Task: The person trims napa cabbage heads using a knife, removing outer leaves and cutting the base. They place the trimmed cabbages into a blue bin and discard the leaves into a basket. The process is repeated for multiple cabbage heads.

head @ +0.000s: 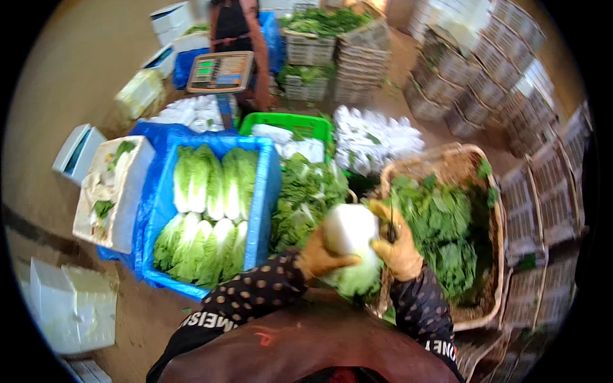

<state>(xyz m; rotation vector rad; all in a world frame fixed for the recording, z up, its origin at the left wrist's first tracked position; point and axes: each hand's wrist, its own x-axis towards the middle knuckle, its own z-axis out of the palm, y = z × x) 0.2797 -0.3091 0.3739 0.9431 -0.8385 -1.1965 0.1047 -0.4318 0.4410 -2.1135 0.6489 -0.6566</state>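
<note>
A Chinese cabbage (352,230), its white base upward, is in my gloved left hand (325,256). My gloved right hand (398,244) grips a dark-handled tool, seemingly a knife (391,227), against the cabbage's right side; its blade is hard to make out. Left of my hands, a blue-lined crate (262,191) holds two rows of Chinese cabbages (210,239). Loose leafy greens (306,191) lie just beyond my left hand. A wicker-like basket (498,239) with green leaves (445,215) stands on my right.
Ahead are a green crate (287,118) with white-wrapped bundles, more white bundles (373,139) and a scale (220,72). Another person (237,28) stands behind the scale. Stacked crates (455,76) line the right; foam boxes (115,191) stand at left.
</note>
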